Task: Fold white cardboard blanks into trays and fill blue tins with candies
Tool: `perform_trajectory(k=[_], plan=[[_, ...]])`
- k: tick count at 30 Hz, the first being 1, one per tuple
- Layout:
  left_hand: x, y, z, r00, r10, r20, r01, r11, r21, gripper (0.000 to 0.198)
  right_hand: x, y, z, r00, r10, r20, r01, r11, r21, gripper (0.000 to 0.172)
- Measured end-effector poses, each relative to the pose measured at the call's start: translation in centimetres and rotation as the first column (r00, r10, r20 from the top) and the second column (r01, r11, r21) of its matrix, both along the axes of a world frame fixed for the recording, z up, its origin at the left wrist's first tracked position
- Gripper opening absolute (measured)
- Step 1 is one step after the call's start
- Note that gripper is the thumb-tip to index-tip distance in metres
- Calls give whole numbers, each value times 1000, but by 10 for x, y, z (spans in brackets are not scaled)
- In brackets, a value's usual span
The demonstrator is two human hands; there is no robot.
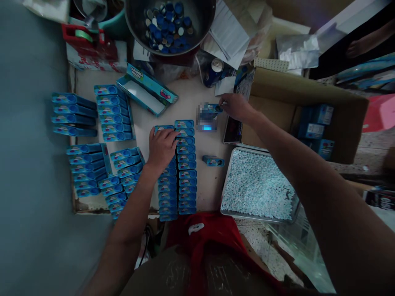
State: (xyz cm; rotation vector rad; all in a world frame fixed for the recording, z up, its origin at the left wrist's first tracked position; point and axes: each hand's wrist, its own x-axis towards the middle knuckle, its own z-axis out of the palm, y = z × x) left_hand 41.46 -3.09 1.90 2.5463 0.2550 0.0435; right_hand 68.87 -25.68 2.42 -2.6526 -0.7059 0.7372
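Note:
My left hand (162, 149) lies over the top of the left row of small blue boxes (167, 189), fingers stretched out and touching the boxes. Right beside it runs a second row of small blue boxes (187, 174). My right hand (233, 106) is closed in a pinch at the right end of a small blue box (212, 108), by its dark round hole. A blurred patch (206, 123) hides part of that area. Closer to me, a single small blue box (213, 160) lies apart, its dark hole showing.
Several more blue boxes (114, 113) stand in groups at left. Behind them are an open display carton (145, 91), a red tape dispenser (89, 45), a pot of blue caps (128, 24) and a can (212, 74). At right are a cardboard box (268, 111) and a tray of pale pellets (227, 181).

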Motion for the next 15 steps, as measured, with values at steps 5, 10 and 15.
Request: perform_trajectory(k=[5, 10, 15], plan=[[47, -5, -9, 994, 86, 59, -79, 991, -111, 22, -6, 7, 15, 884, -298, -359, 371, 916, 153, 12], [146, -31, -39, 999, 48, -7, -48, 979, -196, 57, -20, -2, 37, 559, -252, -790, 743, 576, 342, 19], [205, -57, -65, 970, -83, -227, 29, 972, -234, 62, -59, -35, 70, 522, -126, -844, 773, 488, 405, 18]])
